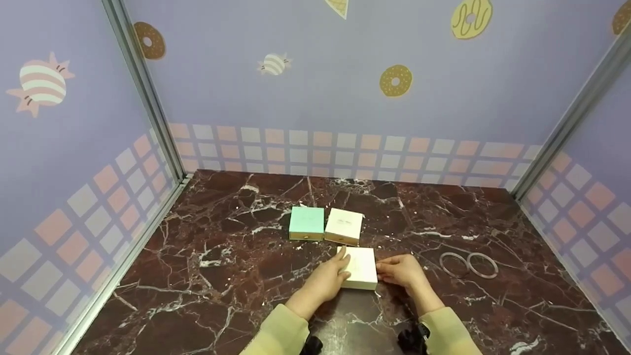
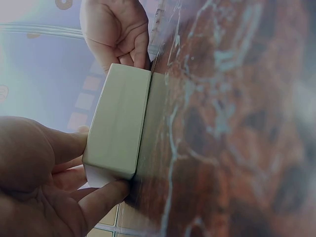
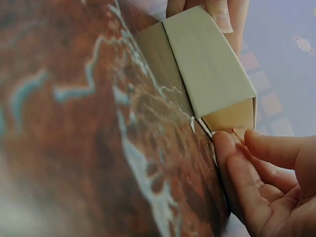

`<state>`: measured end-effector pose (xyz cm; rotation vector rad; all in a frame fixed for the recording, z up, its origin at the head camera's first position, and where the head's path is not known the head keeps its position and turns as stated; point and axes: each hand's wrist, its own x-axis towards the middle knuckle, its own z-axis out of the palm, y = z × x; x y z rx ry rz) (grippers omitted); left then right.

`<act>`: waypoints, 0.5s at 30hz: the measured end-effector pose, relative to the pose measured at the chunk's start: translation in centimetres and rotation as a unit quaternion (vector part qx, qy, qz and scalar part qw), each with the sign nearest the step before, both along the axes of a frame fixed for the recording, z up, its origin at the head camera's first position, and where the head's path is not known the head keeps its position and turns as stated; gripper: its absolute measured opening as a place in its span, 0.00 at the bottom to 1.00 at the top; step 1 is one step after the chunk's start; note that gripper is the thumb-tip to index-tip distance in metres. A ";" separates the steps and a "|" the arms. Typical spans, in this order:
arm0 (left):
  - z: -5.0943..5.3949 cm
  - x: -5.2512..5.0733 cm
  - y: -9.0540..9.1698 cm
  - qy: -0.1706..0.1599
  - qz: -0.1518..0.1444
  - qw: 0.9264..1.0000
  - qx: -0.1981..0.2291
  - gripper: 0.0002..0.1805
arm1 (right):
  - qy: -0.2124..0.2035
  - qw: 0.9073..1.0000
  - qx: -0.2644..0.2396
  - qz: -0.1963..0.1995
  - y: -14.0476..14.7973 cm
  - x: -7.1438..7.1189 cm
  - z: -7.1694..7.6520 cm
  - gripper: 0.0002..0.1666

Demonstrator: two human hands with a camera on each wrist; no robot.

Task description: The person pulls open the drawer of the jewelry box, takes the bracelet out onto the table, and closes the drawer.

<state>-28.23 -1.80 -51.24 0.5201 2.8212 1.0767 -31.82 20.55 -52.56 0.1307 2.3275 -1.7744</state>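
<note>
A cream-white drawer box (image 1: pixel 359 267) lies on the dark marbled tabletop, close in front of the person. The left hand (image 1: pixel 321 280) grips its left end, thumb and fingers on different faces, as the left wrist view shows. At the opposite end, the right hand (image 1: pixel 402 270) pinches a small pull tab (image 3: pixel 238 134) on the tan drawer front (image 3: pixel 232 116). The drawer sits inside the sleeve in the right wrist view. The box's contents are hidden.
Behind the held box stand a mint-green drawer box (image 1: pixel 306 219) and another white drawer box (image 1: pixel 344 223), side by side. To the right lie two pale rings (image 1: pixel 442 264), touching or overlapping. Patterned walls (image 1: pixel 305 98) enclose the marbled table (image 1: pixel 207 305) at the back and sides.
</note>
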 end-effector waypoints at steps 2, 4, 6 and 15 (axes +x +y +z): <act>0.0 0.0 0.0 0.001 0.000 1.000 0.000 0.29 | 0.005 1.000 0.006 -0.004 -0.1 0.0 0.0 0.14; 0.0 0.0 0.0 0.001 0.000 1.000 0.000 0.29 | 0.008 1.000 0.011 -0.007 -0.1 -0.1 0.0 0.13; 0.0 0.0 0.0 0.000 0.000 1.000 -0.001 0.29 | 0.010 1.000 0.013 -0.010 -0.1 -0.1 -0.1 0.13; 0.0 -0.1 0.0 -0.001 -0.006 1.000 -0.004 0.30 | 0.015 0.999 0.031 -0.018 0.0 -0.2 -0.4 0.09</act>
